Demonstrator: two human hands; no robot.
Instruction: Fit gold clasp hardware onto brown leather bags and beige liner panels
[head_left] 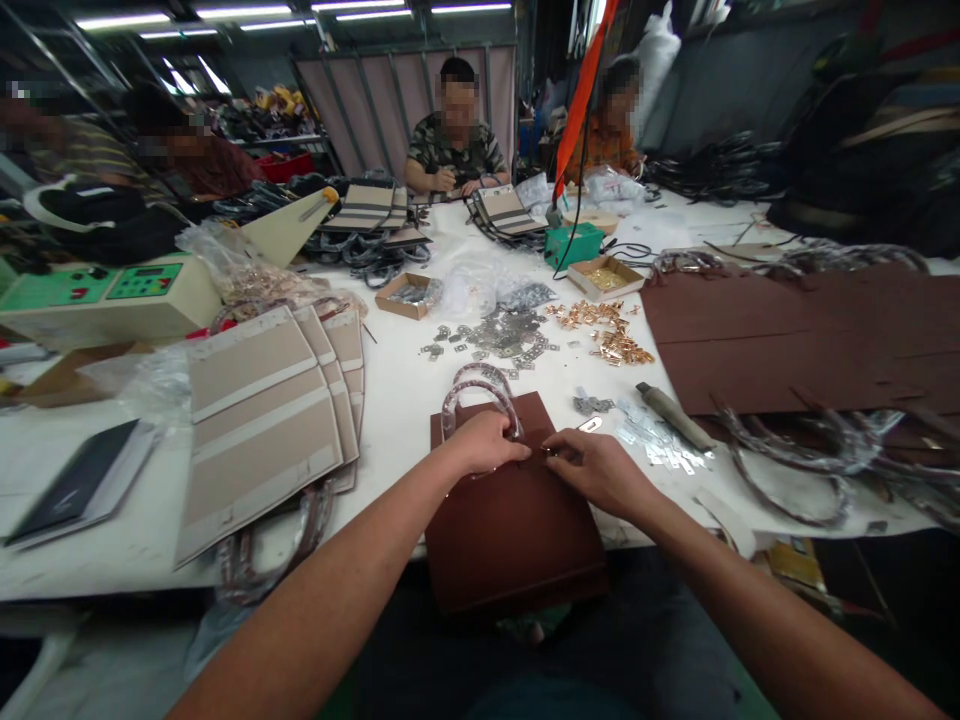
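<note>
A brown bag panel [517, 540] lies in front of me, partly over the table's near edge, with a plastic-wrapped handle [480, 380] at its far end. My left hand [487, 445] is closed at the panel's upper part, beside the base of the handle, with its thumb pointing right; its curled fingertips are hidden. Just to the right, my right hand [600, 468] pinches a tiny shiny metal fitting [546, 450] between thumb and forefinger, close above the panel. The fitting's exact shape is too small to tell.
Loose grey metal plates [502, 335] and gold-coloured fittings [622, 345] lie beyond the panel. A dark-handled tool [675, 415] rests at right, near stacked brown panels [772, 340]. Beige-backed panels [255, 415] and a notebook [75, 480] lie left. A co-worker [457, 140] sits opposite.
</note>
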